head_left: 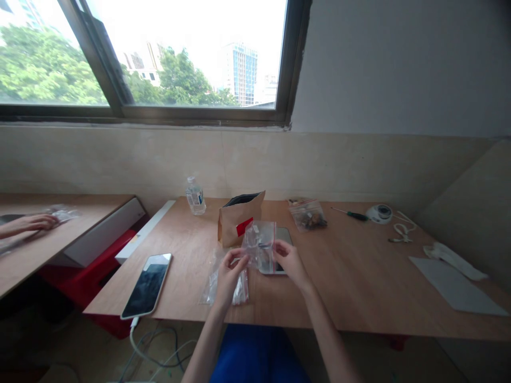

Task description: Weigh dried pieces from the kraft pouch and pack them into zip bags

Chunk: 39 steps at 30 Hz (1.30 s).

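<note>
The person's left hand (230, 277) and right hand (289, 263) are pinching a clear zip bag (259, 247) between thumbs and fingers, one at each side, and are holding it over the wooden table (359, 276). The bag is hanging in front of a brown paper bag (235, 223) and above a flat grey slab (284, 235). A second clear plastic bag (211, 282) is lying under the left hand, a smartphone (147, 286) is resting nearer the table's left edge, and a co-worker's hand (34, 223) is reaching across the next desk (80, 213).

Bright blue garment (257, 356), bare forearms (323, 340)
</note>
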Each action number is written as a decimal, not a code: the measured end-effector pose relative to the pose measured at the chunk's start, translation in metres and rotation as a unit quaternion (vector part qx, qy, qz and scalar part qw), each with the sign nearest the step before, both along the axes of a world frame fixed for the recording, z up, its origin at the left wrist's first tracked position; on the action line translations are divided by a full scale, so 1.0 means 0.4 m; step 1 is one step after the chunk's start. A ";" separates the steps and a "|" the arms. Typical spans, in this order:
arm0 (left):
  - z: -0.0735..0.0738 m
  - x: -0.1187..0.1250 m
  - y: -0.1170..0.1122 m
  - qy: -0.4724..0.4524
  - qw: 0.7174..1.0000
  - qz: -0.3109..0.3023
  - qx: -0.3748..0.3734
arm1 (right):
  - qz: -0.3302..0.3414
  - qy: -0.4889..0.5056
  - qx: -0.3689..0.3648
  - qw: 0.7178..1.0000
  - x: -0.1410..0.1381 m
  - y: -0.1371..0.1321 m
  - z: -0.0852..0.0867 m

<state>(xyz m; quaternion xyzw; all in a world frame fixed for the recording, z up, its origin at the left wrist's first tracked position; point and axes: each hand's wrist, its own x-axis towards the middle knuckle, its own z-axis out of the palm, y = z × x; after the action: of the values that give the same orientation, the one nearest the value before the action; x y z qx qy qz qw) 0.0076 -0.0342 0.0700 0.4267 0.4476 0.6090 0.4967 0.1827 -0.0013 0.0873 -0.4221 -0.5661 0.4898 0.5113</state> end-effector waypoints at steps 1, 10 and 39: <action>-0.004 -0.007 -0.006 -0.008 1.000 0.007 -0.012 | -0.003 -0.006 -0.001 1.000 0.007 0.003 0.008; -0.053 -0.091 -0.076 -0.083 0.984 0.101 -0.119 | -0.100 -0.104 0.181 0.973 0.007 0.127 0.198; -0.059 -0.113 -0.112 0.126 0.981 0.128 -0.069 | 0.013 -0.253 0.347 0.903 -0.116 0.255 0.256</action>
<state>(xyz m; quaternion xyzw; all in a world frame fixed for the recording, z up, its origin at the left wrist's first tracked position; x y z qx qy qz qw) -0.0377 -0.0791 0.0465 0.4043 0.5982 0.5764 0.3827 0.1363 0.1005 0.1896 -0.3201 -0.8161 0.1460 0.4585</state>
